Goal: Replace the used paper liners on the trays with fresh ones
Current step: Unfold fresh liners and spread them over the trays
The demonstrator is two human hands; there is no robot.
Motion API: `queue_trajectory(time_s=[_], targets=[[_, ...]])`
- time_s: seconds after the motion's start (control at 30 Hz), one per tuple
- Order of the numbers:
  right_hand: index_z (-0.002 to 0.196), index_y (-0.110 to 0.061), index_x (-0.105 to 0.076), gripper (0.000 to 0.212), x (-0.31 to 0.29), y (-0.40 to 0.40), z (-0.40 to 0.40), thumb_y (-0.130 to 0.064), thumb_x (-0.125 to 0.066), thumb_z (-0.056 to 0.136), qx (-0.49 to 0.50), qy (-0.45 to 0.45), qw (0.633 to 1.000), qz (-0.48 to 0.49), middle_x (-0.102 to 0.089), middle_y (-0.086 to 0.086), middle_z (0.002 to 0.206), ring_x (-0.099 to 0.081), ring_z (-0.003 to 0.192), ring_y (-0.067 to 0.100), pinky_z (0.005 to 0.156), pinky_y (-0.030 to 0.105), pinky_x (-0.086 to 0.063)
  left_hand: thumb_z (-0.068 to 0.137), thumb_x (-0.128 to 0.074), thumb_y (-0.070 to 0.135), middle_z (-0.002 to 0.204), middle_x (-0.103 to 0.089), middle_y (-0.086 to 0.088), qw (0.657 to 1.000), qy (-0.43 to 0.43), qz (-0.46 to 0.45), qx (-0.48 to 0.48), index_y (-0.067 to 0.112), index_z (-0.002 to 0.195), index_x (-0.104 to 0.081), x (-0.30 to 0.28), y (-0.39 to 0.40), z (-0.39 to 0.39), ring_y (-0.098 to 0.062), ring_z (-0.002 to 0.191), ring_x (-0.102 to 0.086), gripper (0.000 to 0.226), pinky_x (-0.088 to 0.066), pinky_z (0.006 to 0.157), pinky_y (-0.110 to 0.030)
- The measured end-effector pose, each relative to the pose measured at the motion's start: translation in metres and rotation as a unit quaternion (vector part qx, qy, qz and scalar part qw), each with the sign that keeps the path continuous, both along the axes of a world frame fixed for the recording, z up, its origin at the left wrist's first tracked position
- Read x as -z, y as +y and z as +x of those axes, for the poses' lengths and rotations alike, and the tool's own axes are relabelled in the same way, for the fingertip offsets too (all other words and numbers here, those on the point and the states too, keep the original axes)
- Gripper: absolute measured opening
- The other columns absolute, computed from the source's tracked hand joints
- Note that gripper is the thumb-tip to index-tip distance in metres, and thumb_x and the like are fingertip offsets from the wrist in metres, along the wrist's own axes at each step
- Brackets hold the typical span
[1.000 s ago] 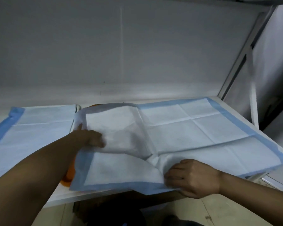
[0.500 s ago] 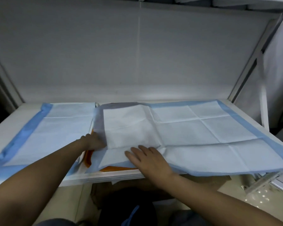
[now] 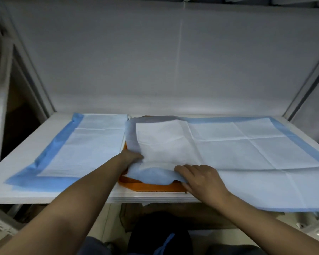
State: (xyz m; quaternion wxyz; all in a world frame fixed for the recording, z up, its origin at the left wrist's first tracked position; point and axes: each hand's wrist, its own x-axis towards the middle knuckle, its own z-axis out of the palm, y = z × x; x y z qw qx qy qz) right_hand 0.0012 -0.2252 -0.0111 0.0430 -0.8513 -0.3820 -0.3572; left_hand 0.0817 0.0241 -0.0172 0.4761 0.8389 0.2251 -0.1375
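Your left hand (image 3: 132, 156) gripping the fresh liner (image 3: 219, 144) at its folded left edge, your right hand (image 3: 199, 176) with curled fingers pinching its front edge over the orange tray (image 3: 151, 185), second liner (image 3: 85, 142) flat on the white shelf (image 3: 26, 142) just left

Forearms (image 3: 66, 205) bare — no sleeves; dark trousers (image 3: 92, 245) below.

1. No text, label, brand, number or sign is showing legibly anywhere in the view.
2. The white-and-blue paper liner (image 3: 228, 144) is showing only fold creases and a plain blue border, with no print.
3. The second liner (image 3: 85, 144) to the left is likewise showing no lettering.
4. The orange tray (image 3: 151, 185) edge is bearing no readable mark.
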Motion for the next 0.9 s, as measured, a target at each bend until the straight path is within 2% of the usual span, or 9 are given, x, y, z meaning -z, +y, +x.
queue_trajectory(time_s=[0.13, 0.2, 0.27, 0.47, 0.6, 0.73, 0.8, 0.87, 0.9], targets=[[0.086, -0.018, -0.068, 0.016, -0.001, -0.007, -0.001, -0.020, -0.053, 0.082, -0.023, 0.001, 1.000, -0.002, -0.062, -0.002, 0.062, -0.057, 0.050, 0.017, 0.044, 0.024, -0.040, 0.084, -0.070, 0.019, 0.128, -0.056, -0.021, 0.997, -0.061, 0.049, -0.023, -0.001, 0.128, -0.051, -0.005, 0.003, 0.003, -0.036, 0.119, -0.054, 0.053, -0.046, 0.097, -0.037], [0.085, -0.018, -0.069, 0.016, -0.002, -0.013, -0.005, -0.021, -0.053, 0.081, -0.034, 0.006, 0.999, -0.004, -0.063, -0.003, 0.063, -0.058, 0.052, 0.016, 0.046, 0.023, -0.041, 0.082, -0.068, 0.016, 0.108, -0.063, -0.020, 0.991, -0.097, 0.094, -0.016, 0.001, 0.103, -0.063, -0.010, 0.012, 0.008, -0.036, 0.108, -0.059, 0.026, -0.047, 0.082, -0.034], [0.085, -0.019, -0.069, 0.017, -0.001, -0.020, -0.012, -0.019, -0.054, 0.077, -0.046, 0.015, 0.999, -0.011, -0.064, -0.003, 0.065, -0.059, 0.053, 0.015, 0.045, 0.022, -0.042, 0.080, -0.066, 0.015, 0.095, -0.064, -0.014, 0.986, -0.117, 0.117, -0.022, 0.007, 0.083, -0.059, -0.014, 0.019, 0.014, -0.034, 0.100, -0.062, 0.011, -0.047, 0.077, -0.032], [0.088, -0.025, -0.067, 0.023, 0.022, -0.018, -0.042, -0.020, -0.056, 0.068, -0.082, 0.090, 0.991, -0.060, -0.062, -0.010, 0.065, -0.056, 0.053, 0.011, 0.045, 0.022, -0.042, 0.082, -0.068, 0.020, 0.109, -0.063, -0.025, 0.975, -0.129, 0.179, -0.009, -0.003, 0.104, -0.063, -0.007, 0.041, 0.034, -0.038, 0.102, -0.060, 0.032, -0.047, 0.084, -0.037], [0.097, -0.025, -0.062, 0.022, 0.044, -0.006, -0.056, -0.024, -0.055, 0.076, -0.100, 0.185, 0.973, -0.094, -0.062, -0.009, 0.070, -0.055, 0.055, 0.010, 0.046, 0.022, -0.041, 0.087, -0.065, 0.019, 0.124, -0.055, -0.029, 0.984, -0.072, 0.162, -0.010, -0.010, 0.122, -0.053, 0.006, 0.052, 0.039, -0.042, 0.114, -0.054, 0.047, -0.044, 0.092, -0.040], [0.116, -0.025, -0.053, 0.030, 0.046, -0.013, -0.056, -0.040, -0.050, 0.090, -0.111, 0.270, 0.955, -0.044, -0.068, -0.006, 0.096, -0.061, 0.079, 0.010, 0.069, 0.024, -0.048, 0.076, -0.080, 0.027, 0.128, -0.050, -0.023, 0.996, -0.029, 0.082, -0.018, -0.007, 0.136, -0.032, 0.006, 0.048, 0.026, -0.040, 0.114, -0.054, 0.084, -0.048, 0.079, -0.041], [0.121, -0.027, -0.050, 0.039, 0.048, -0.022, -0.047, -0.052, -0.036, 0.096, -0.049, 0.283, 0.958, 0.024, -0.066, -0.006, 0.112, -0.061, 0.097, 0.011, 0.085, 0.024, -0.046, 0.073, -0.082, 0.026, 0.126, -0.048, -0.020, 0.999, -0.003, 0.045, -0.025, -0.002, 0.137, -0.025, 0.005, 0.042, 0.016, -0.037, 0.113, -0.055, 0.090, -0.047, 0.074, -0.040], [0.135, -0.028, -0.044, 0.061, 0.048, -0.030, -0.032, -0.065, -0.021, 0.092, 0.050, 0.304, 0.951, 0.034, -0.053, -0.003, 0.138, -0.051, 0.125, 0.016, 0.102, 0.030, -0.041, 0.070, -0.084, 0.026, 0.121, -0.052, -0.020, 0.999, 0.030, 0.025, -0.016, 0.000, 0.133, -0.028, 0.006, 0.042, 0.009, -0.036, 0.106, -0.058, 0.088, -0.049, 0.072, -0.040], [0.144, -0.029, -0.033, 0.075, 0.048, -0.033, -0.024, -0.073, -0.016, 0.086, 0.099, 0.330, 0.939, 0.005, -0.036, -0.002, 0.151, -0.034, 0.139, 0.018, 0.112, 0.036, -0.032, 0.070, -0.084, 0.025, 0.115, -0.056, -0.021, 0.999, 0.039, 0.019, -0.006, -0.001, 0.128, -0.034, 0.006, 0.043, 0.007, -0.035, 0.098, -0.061, 0.081, -0.050, 0.069, -0.039]])
